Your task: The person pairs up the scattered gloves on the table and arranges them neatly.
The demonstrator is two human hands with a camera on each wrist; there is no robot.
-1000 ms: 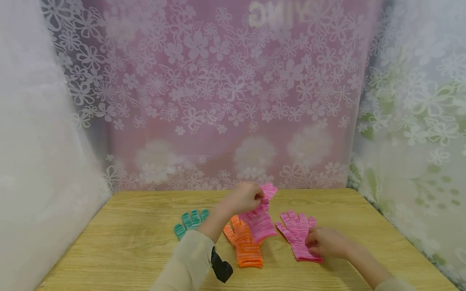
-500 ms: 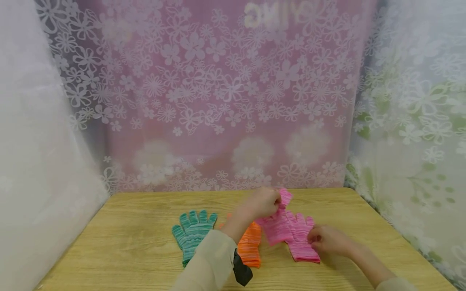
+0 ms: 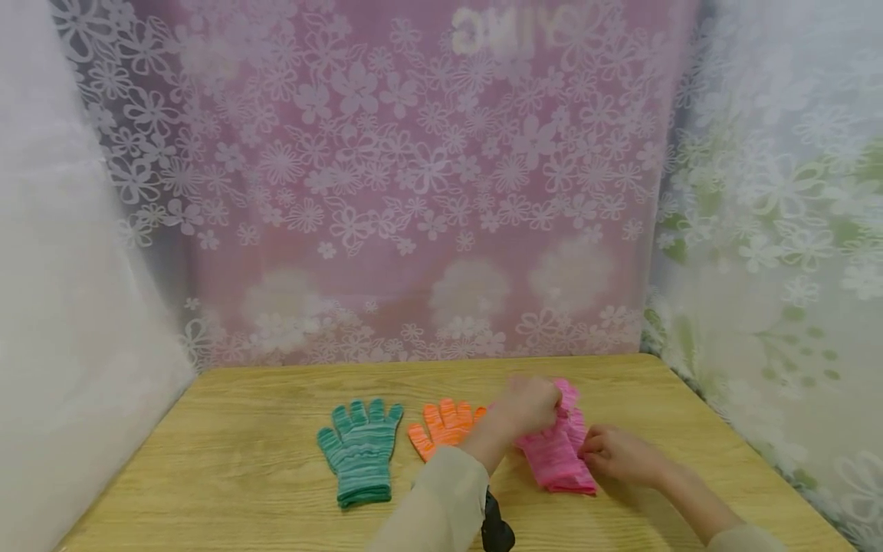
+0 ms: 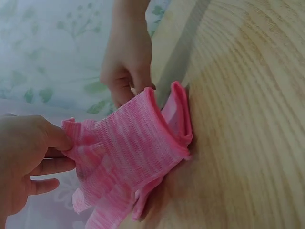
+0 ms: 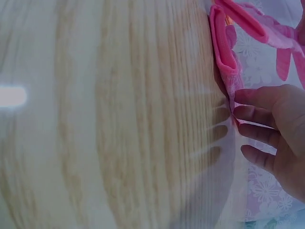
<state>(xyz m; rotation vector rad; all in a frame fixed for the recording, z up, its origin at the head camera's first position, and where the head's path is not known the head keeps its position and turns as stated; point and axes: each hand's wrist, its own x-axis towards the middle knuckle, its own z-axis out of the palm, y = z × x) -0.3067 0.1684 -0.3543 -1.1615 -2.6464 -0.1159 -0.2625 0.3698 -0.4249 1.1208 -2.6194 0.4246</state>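
Note:
A pink knitted glove (image 4: 136, 138) hangs by its finger end from my left hand (image 3: 527, 406), whose thumb and fingers pinch it; its cuff points down toward the table. Directly under it lies a second pink glove (image 5: 221, 43), mostly covered by the first in the head view. At that lower glove's right edge is my right hand (image 3: 624, 456). In the right wrist view the right hand's fingers (image 5: 257, 114) are extended, with the tips touching the glove's side. Left of my left forearm is an orange glove (image 3: 444, 425), its lower part hidden by the sleeve.
A green glove (image 3: 362, 452) lies flat on the wooden table (image 3: 228, 460), left of the orange one. Pink flowered curtain (image 3: 414, 192) hangs behind the table's far edge, with pale sheets on both sides. A black device is strapped at my left wrist.
My left hand has carried the upper pink glove rightward, from over the orange glove to over the other pink glove. The green glove is uncovered. My right hand has stayed at the lower glove's edge.

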